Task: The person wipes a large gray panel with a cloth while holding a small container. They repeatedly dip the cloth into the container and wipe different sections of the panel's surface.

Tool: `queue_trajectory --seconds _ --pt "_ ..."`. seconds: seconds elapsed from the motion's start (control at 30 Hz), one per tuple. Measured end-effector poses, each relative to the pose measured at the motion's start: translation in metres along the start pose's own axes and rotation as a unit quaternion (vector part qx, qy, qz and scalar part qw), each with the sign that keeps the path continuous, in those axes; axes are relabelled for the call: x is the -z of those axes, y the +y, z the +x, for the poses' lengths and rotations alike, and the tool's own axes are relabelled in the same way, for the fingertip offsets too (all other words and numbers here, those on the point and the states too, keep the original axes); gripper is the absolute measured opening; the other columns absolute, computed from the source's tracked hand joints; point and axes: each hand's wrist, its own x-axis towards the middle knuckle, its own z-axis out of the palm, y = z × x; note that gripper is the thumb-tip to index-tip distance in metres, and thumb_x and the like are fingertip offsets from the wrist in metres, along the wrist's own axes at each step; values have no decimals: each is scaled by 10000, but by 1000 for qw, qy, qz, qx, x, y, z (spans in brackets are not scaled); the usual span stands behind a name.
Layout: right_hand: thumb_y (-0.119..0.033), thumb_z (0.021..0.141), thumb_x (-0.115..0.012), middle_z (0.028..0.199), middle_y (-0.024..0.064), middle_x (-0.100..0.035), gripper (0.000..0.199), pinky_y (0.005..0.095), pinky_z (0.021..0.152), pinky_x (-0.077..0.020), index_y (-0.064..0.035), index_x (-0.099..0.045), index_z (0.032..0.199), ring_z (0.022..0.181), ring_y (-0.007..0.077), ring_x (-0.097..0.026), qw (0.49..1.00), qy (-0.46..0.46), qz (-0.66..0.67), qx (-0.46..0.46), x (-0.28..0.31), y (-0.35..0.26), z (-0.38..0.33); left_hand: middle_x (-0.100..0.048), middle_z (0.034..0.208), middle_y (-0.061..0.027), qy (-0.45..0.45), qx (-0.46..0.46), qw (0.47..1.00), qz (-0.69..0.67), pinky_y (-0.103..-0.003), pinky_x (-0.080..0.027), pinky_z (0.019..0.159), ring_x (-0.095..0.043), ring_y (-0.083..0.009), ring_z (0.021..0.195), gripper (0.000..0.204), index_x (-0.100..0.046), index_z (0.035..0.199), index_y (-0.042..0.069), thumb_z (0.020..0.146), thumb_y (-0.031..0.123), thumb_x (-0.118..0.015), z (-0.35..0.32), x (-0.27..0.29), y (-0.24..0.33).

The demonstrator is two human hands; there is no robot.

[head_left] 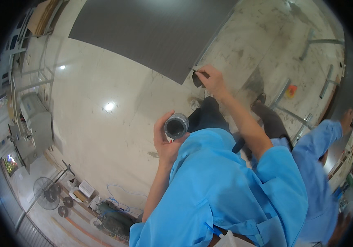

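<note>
My left hand (166,144) is wrapped round a small open jar (176,126) in front of my body, its mouth facing up and its inside dark. Stretched out ahead, my right hand (214,80) pinches a small dark piece (197,80), perhaps a rag. A thin dark tip juts from those fingers toward the panel's edge; I cannot tell what tool it belongs to. Just beyond is the corner of a large dark grey panel (151,39), lying flat. Whether the tip touches the panel is too small to tell.
At my right a co-worker in a blue shirt (314,164) reaches toward another dark panel (343,96). Metal frame legs (281,94) and an orange-yellow object (291,91) are nearby. A fan (47,193), a blue hose (121,197) and a grey machine (34,109) stand left.
</note>
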Motion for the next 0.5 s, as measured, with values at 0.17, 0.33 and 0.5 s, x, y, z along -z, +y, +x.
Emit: queue_trajectory --seconds 0.17,0.33,0.5 --pt "-157 934 -800 974 120 -773 136 390 787 -574 -41 -780 1003 901 317 -754 990 101 39 -94 12 17 32 -618 1537 -138 4 -10 1000 2 -386 -496 1163 -621 -248 1359 849 -579 1495 49 739 -5 -963 -2 -1 -4" --pt "-178 938 -803 978 121 -781 135 410 786 -586 -61 -796 1005 892 305 -758 999 18 -37 2 11 23 25 -609 1543 -139 10 -4 1000 8 -393 -490 1172 -611 -250 1378 861 -567 1494 43 733 -9 -966 -2 0 -6" --pt "-196 950 -794 973 119 -769 149 424 799 -586 -57 -790 1004 897 311 -752 994 91 5 -59 18 17 49 -606 1528 -139 9 17 1000 -21 -414 -483 1191 -598 -265 1392 860 -561 1493 45 733 -17 -960 2 2 -3"
